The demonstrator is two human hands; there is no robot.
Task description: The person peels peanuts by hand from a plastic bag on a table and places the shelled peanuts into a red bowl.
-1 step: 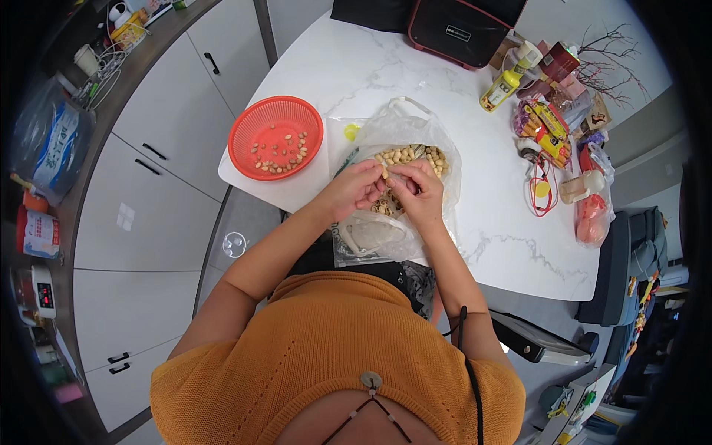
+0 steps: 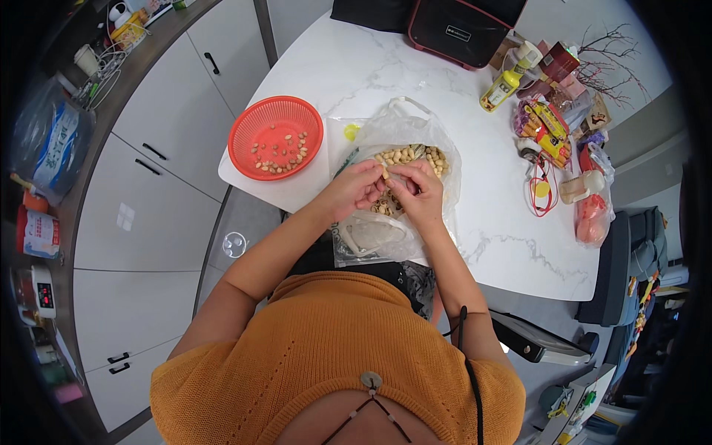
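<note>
Both hands meet over the clear plastic bag (image 2: 415, 148) of peanuts on the white bench (image 2: 475, 222) — left hand (image 2: 356, 189) and right hand (image 2: 417, 191) each with the grip pinched together on one peanut (image 2: 385, 172) held between them. The red basket (image 2: 275, 138) sits left of the bag, holding shelled nuts — nothing differs from the earlier frame.

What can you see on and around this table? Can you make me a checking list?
Surface: white marble-look table, mostly bare at the far left.
Job's things: clear bag of peanuts; red basket holding shelled nuts.
Clutter: yellow bottle, snack packets, dark bag.
Grippers: left hand and right hand pinch one peanut over the bag.
Cables: red cord on the table.
Surroundings: white cabinets, cluttered counter.
</note>
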